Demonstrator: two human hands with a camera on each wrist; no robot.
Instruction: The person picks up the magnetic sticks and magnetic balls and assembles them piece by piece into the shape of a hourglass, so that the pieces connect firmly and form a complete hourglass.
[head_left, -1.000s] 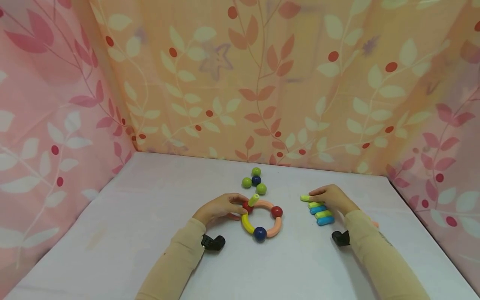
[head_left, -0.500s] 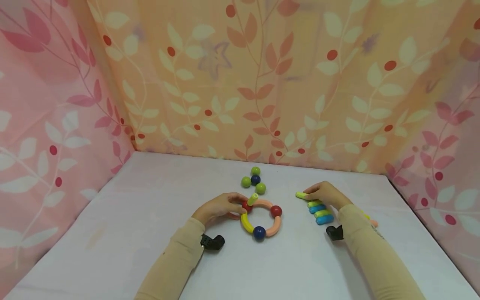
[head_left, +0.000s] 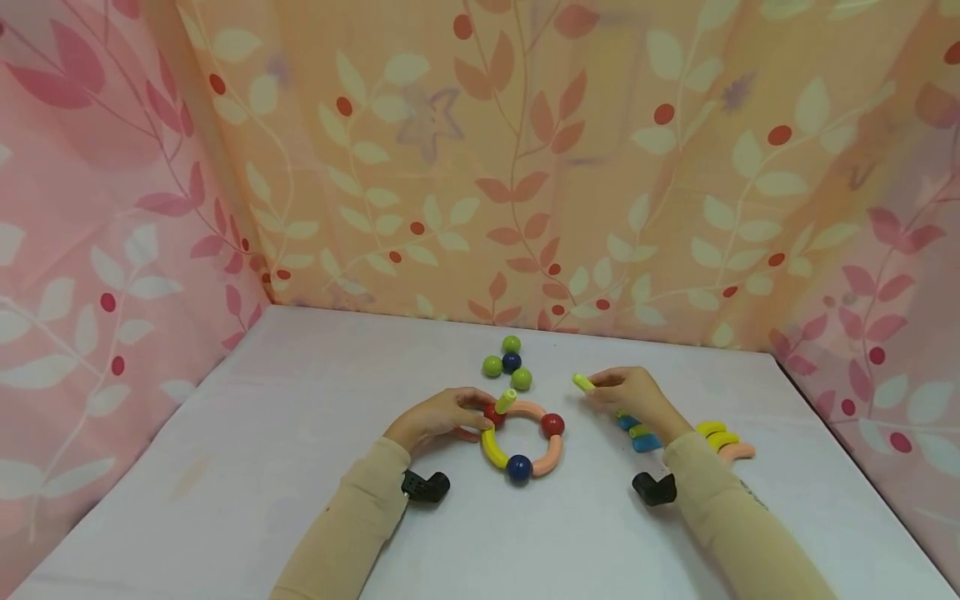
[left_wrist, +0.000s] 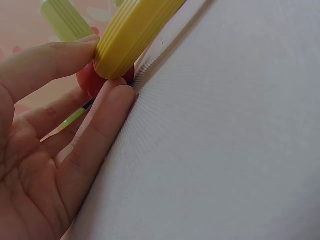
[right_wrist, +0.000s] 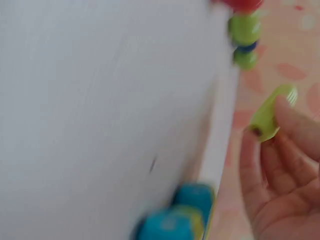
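My left hand (head_left: 444,414) holds a red ball (head_left: 493,414) on the left side of a ring of balls and curved rods. In the left wrist view, thumb and fingers pinch around that ball beside the end of a yellow curved rod (left_wrist: 137,35). A light green straight rod (head_left: 506,401) slants up from the same ball. Pink curved rods (head_left: 556,455), another red ball (head_left: 552,425) and a dark blue ball (head_left: 519,468) make up the remaining ring. Right of it, my right hand (head_left: 633,397) pinches another light green rod (right_wrist: 270,114) between thumb and fingertips, raised off the table.
Behind the ring, several green balls (head_left: 521,379) cluster around a dark blue ball (head_left: 512,362). Blue rods (head_left: 647,443) and green ones lie under the right wrist. Yellow curved rods (head_left: 722,440) and a pink one (head_left: 737,452) lie by the right sleeve. Patterned cloth (head_left: 525,167) backs the white table.
My right hand has lifted the light green rod from the row and carried it left toward the ring, uncovering the yellow curved rods. The left hand stays in place on the ring.
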